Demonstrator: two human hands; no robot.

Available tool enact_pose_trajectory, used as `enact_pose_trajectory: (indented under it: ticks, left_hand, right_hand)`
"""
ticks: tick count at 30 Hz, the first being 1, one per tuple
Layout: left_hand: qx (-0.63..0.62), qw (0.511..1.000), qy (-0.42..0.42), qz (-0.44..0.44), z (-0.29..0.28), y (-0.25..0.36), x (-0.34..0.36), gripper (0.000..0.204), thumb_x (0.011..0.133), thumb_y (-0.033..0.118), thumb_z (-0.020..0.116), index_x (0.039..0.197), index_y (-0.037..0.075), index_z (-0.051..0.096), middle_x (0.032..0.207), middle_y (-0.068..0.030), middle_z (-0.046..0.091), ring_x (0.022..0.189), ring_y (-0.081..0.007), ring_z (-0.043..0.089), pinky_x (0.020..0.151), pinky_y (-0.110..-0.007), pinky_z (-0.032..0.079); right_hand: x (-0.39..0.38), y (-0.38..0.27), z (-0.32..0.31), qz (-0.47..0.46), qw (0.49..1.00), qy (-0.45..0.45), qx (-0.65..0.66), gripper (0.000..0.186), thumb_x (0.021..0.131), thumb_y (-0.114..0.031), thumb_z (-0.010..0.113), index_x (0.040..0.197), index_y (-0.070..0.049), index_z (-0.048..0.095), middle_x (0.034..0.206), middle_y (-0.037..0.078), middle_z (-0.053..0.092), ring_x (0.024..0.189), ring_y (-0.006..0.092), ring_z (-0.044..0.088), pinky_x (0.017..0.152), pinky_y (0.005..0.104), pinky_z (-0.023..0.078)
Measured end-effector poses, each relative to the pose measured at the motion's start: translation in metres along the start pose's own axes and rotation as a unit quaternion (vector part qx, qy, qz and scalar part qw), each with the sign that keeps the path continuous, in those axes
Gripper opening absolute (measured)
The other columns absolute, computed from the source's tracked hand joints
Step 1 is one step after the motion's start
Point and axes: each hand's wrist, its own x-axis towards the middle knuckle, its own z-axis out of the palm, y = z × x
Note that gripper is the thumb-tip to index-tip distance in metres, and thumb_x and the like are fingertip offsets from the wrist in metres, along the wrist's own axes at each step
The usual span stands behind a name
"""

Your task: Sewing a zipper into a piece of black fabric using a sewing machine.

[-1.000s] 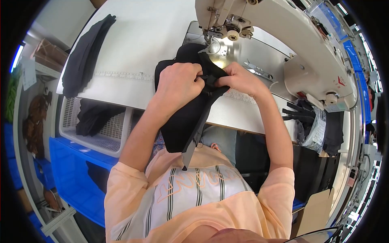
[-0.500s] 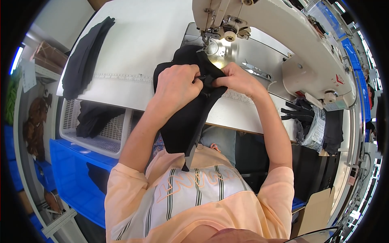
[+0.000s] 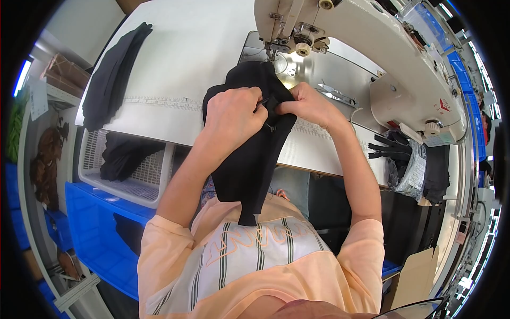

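A piece of black fabric (image 3: 241, 159) runs from the needle area of a white sewing machine (image 3: 372, 45) down over the table edge to my lap. My left hand (image 3: 236, 114) is closed on the fabric, thumb and fingers pinching it near a zipper (image 3: 272, 126) that partly shows. My right hand (image 3: 308, 106) pinches the fabric's right edge, a short way from the left hand. The far end of the cloth lies at the presser foot (image 3: 273, 50). What exactly sits between the fingertips is hidden.
Thread snips (image 3: 340, 95) lie on the metal plate right of my right hand. Black cloth pieces (image 3: 114, 77) are stacked at the table's left. A white basket (image 3: 159, 178) and blue bin (image 3: 101, 239) stand below. Black zippers (image 3: 390, 146) and a plastic bag (image 3: 413, 170) lie at right.
The fabric between my hands lies flatter, and its lower right edge has turned so the hanging tip looks wider. Both hands keep their grip and have barely moved.
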Motion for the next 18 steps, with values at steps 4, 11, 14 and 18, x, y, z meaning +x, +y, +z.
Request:
enact_pose_trajectory:
  ticks: [4,11,14,18]
  left_hand:
    - [0.005,0.999,0.048,0.012,-0.001,0.002,-0.002,0.022,0.082,0.023,0.062,0.073,0.003,0.063,0.068,-0.0120,0.061,0.064,-0.0310,0.062,0.058,-0.040,0.048]
    - [0.082,0.924,0.343,0.149,-0.031,-0.026,0.015,0.035,0.071,0.024,0.076,0.101,0.008,0.067,0.097,-0.0074,0.064,0.095,-0.0271,0.059,0.082,-0.032,0.044]
    - [0.055,0.956,0.244,0.154,-0.039,-0.036,0.025,0.036,0.072,0.021,0.077,0.101,0.002,0.067,0.093,-0.0075,0.067,0.090,-0.0211,0.062,0.079,-0.030,0.046]
    - [-0.439,0.891,-0.108,-0.028,-0.043,-0.040,0.024,0.024,0.079,0.014,0.072,0.091,-0.005,0.068,0.077,-0.0054,0.068,0.069,-0.0093,0.062,0.062,-0.026,0.050]
  right_hand:
    - [0.016,0.025,0.002,-0.045,0.999,0.006,0.017,0.022,0.078,-0.018,0.067,0.067,0.000,0.065,0.058,-0.004,0.054,0.053,0.0040,0.042,0.048,0.0250,0.032]
    - [0.013,0.011,0.007,-0.079,0.992,-0.014,0.095,0.029,0.089,-0.028,0.064,0.088,0.000,0.069,0.076,-0.003,0.063,0.071,0.0035,0.051,0.066,0.0226,0.042]
    - [0.015,-0.001,0.006,-0.066,0.994,-0.069,0.051,0.027,0.088,-0.026,0.064,0.090,0.001,0.069,0.078,-0.003,0.064,0.073,0.0031,0.052,0.067,0.0223,0.042]
    - [0.021,0.006,0.011,-0.086,0.993,-0.073,0.027,0.025,0.087,-0.023,0.064,0.088,0.002,0.068,0.073,-0.004,0.061,0.071,0.0025,0.051,0.063,0.0213,0.040]
